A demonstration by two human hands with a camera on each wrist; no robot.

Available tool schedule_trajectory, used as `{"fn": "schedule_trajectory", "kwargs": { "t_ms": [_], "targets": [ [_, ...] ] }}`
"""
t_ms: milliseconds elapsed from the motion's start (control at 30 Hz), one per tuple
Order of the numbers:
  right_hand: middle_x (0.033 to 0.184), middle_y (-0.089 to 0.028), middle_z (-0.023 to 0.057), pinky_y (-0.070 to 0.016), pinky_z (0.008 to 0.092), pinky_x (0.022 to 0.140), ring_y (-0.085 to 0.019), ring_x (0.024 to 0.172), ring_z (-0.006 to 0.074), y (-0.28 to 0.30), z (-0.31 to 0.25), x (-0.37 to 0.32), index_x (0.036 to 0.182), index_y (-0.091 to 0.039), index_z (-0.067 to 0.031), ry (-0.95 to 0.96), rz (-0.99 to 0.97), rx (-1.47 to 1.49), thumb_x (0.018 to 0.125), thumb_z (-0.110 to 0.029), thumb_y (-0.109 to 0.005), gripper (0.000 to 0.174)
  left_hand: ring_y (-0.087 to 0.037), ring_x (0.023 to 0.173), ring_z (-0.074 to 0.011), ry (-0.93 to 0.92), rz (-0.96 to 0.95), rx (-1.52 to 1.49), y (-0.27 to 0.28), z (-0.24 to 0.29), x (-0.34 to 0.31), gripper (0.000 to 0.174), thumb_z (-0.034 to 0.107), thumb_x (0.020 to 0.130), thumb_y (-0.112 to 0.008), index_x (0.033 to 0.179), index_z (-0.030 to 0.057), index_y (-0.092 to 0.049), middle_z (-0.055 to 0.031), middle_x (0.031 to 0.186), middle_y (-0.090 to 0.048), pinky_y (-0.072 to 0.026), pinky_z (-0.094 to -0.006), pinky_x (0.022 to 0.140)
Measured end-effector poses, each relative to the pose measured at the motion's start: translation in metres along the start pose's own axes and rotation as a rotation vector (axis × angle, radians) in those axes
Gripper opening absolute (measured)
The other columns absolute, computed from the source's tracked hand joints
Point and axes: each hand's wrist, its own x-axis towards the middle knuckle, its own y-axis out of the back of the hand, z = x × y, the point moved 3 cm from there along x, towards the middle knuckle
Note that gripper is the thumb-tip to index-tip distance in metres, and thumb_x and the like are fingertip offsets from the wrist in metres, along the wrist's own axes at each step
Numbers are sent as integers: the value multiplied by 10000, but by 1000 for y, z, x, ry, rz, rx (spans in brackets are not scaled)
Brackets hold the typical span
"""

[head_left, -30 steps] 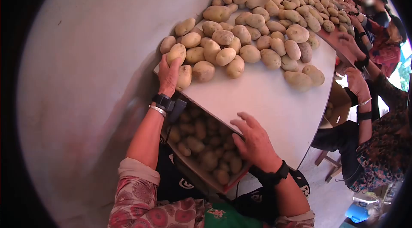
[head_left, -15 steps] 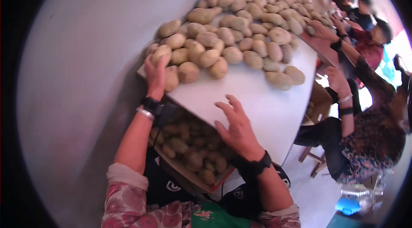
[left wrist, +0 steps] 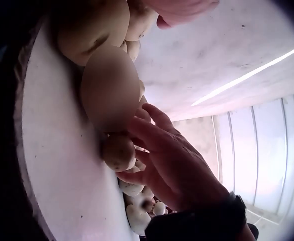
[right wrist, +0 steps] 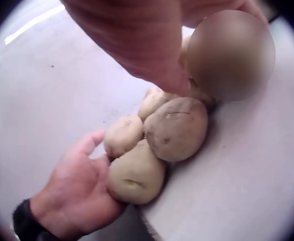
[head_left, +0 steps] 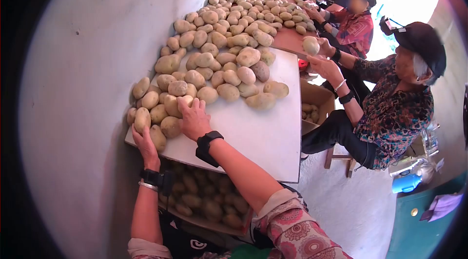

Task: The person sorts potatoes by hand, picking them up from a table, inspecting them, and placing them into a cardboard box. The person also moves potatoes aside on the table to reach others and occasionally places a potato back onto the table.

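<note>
L hand (head_left: 147,147), potatoes (head_left: 170,126) btwn it & R hand (head_left: 196,121)

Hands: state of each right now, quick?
Left hand: open, against potatoes.
Right hand: touching potatoes; can't tell whether it grips one.

Potatoes (head_left: 248,57) lie on a white, apparently smooth table (head_left: 253,137).

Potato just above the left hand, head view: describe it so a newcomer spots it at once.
Find the white tabletop and follow it to its near-left corner. There the left hand meets the end of the potato heap. Pick the pale oval potato directly above that hand, its long axis pointing up the picture, set apart by neighbours lying off to either side.
</note>
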Motion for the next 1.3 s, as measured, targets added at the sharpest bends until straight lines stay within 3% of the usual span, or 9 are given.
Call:
{"fn": "schedule_trajectory", "kwargs": {
  "t_ms": [233, 300, 633, 767, 967, 1100, 1133, 1167, 1300],
  "targets": [
    [1080, -472, 160, -479, 570, 742, -458, 1073, 355, -19, 25, 17, 1235, -441, -210, 186, 151, 90, 760, -47, -568, 519, -235, 1348, -340, -108, 3, 215, -4, -2, -12, 778, 207, 813, -636, 1409, -40, -201, -221, 1427, -246, -189, -416, 1118],
    [1018, -488, 135, -485, 539, 684, -485, 1007, 326, -16, 21, 2, 1209, -457, -230, 193, 41, -219, 778, -21, -535, 485, -206, 1359, -347, -143, -4, 271, -11, -1, -13, 840, 175, 771, -670, 1416, -34, -174, -222, 1434, -218, -168, -424, 1127],
    [907, -525, 110, -402, 442, 540, -487, 885, 303, 19, 29, -111, 1040, -539, -253, 258, -34, -329, 839, -203, -549, 208, -140, 1381, -336, -132, -79, 120, -23, 7, -33, 976, 14, 657, -649, 1447, 17, -76, -206, 1457, -142, -113, -408, 1144],
    [924, -522, 129, -465, 441, 578, -510, 883, 306, 33, 25, -132, 1151, -490, -235, 221, -99, -285, 801, -124, -569, 375, -139, 1387, -314, -45, -119, 26, -22, 3, -35, 996, 9, 665, -663, 1459, 52, -64, -180, 1476, -125, -139, -394, 1139],
    [916, -540, 140, -468, 456, 582, -529, 880, 326, 25, 39, -128, 1175, -520, -163, 275, -59, -243, 802, -92, -516, 380, -248, 1347, -253, 108, -190, -202, -19, 28, -45, 944, -51, 726, -622, 1470, 77, -56, -140, 1466, -214, -231, -380, 1112],
    [925, -561, 153, -473, 494, 670, -536, 891, 347, 28, 40, -124, 1188, -514, -145, 213, -135, -158, 856, -124, -485, 335, -309, 1297, -242, 174, -251, -265, 1, 24, -34, 908, 110, 772, -686, 1444, -7, -87, -139, 1427, -277, -257, -362, 1085],
    [905, -577, 163, -479, 496, 701, -547, 887, 364, 31, 45, -118, 1174, -502, -139, 217, -123, -22, 838, -135, -551, 340, -381, 1227, -241, -23, -281, 89, 19, 2, -21, 789, 141, 780, -685, 1396, -25, -220, -143, 1330, -386, -307, -358, 1034],
    [915, -578, 176, -482, 485, 741, -549, 905, 388, 38, 47, -114, 1176, -480, -142, 216, -163, 74, 785, -144, -637, 421, -439, 1127, -216, 326, -21, -307, 18, 26, -35, 603, 157, 782, -681, 1264, -34, -373, -142, 1203, -461, -361, -342, 952],
    [952, -589, 204, -469, 469, 793, -557, 935, 393, 44, 51, -101, 1207, -452, -162, 184, -258, 181, 779, -176, -671, 481, -443, 1106, -215, 125, 315, 76, 67, 13, 6, 527, 244, 806, -652, 1192, -36, -427, -164, 1169, -475, -377, -340, 932]
  ]
}}
